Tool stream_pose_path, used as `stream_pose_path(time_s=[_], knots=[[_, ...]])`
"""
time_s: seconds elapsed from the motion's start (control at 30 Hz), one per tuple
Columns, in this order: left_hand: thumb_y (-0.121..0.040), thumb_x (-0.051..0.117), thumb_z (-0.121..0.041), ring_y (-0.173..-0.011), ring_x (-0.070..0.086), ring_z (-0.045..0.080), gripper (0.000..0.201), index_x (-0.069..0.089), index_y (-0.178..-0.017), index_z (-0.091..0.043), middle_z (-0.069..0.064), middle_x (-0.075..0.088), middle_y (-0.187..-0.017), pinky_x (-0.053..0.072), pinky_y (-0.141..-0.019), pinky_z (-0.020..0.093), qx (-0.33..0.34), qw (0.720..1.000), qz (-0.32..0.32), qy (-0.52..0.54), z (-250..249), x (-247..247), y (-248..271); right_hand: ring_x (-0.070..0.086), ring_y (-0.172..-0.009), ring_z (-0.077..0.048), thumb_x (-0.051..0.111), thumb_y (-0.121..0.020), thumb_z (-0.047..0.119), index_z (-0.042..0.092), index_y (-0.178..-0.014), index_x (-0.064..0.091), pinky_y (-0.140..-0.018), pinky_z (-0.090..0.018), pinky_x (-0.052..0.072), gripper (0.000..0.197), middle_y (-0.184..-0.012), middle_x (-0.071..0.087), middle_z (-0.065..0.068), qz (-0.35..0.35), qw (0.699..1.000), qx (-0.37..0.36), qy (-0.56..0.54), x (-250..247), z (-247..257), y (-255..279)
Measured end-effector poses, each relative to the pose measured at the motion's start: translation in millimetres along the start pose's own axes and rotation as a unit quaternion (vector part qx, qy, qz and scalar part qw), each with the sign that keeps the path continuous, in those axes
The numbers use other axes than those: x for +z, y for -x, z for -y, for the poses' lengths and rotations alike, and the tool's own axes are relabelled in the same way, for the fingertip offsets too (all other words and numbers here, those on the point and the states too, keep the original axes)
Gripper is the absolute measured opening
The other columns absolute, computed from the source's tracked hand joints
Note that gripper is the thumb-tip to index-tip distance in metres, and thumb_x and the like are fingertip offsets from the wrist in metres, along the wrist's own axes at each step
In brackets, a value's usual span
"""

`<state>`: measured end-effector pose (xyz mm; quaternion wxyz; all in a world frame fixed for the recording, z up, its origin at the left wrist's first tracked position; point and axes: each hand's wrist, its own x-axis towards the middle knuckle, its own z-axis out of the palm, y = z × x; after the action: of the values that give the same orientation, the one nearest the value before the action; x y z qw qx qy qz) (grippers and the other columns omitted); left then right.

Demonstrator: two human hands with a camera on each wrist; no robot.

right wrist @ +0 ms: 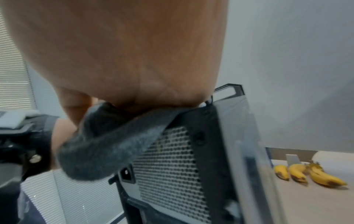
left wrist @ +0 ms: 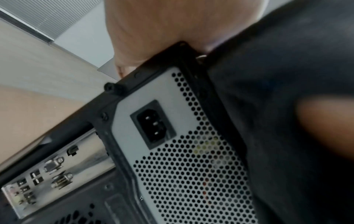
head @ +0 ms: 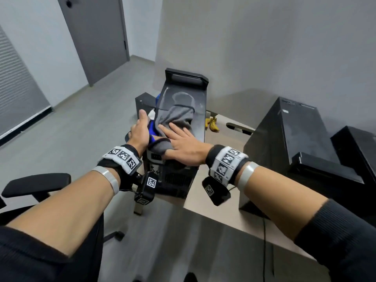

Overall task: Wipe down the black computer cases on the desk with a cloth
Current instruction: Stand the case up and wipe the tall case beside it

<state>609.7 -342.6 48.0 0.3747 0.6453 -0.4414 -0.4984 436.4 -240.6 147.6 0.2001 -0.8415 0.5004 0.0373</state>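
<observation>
A black computer case [head: 198, 127] stands at the desk's left end, its dusty top streaked with wipe marks. A grey cloth [head: 177, 117] with a blue underside lies on that top. My right hand [head: 183, 143] presses flat on the cloth, fingers straight; the cloth's edge [right wrist: 107, 148] hangs over the case's rear. My left hand [head: 139, 131] rests against the case's upper left edge, thumb straight up, fingers hidden. The left wrist view shows the case's rear [left wrist: 172, 151] with its power socket and the palm [left wrist: 172, 30] on the top corner.
Two more black cases [head: 284, 135] [head: 354, 143] stand on the desk [head: 213, 190] to the right, and a lower black box [head: 144, 100] behind the left one. Bananas [head: 212, 124] lie near the wall. A chair armrest [head: 36, 184] is at my left.
</observation>
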Motion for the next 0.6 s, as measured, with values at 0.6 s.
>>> stream_pose_path(time_s=[0.6], knots=[[-0.077,0.021,-0.095,-0.121,0.064,0.022,0.093,0.064,-0.131,-0.033,0.002,0.071,-0.126,0.041,-0.112,0.047,0.059,0.977,0.182,0.089,-32,0,55,-0.018,-0.152,-0.026,0.041,-0.098,0.057,0.045,-0.156,0.007,-0.122,-0.053,-0.010,0.068,-0.167,-0.011,0.004,-0.009,0.999,0.040,0.033,-9,-24,0]])
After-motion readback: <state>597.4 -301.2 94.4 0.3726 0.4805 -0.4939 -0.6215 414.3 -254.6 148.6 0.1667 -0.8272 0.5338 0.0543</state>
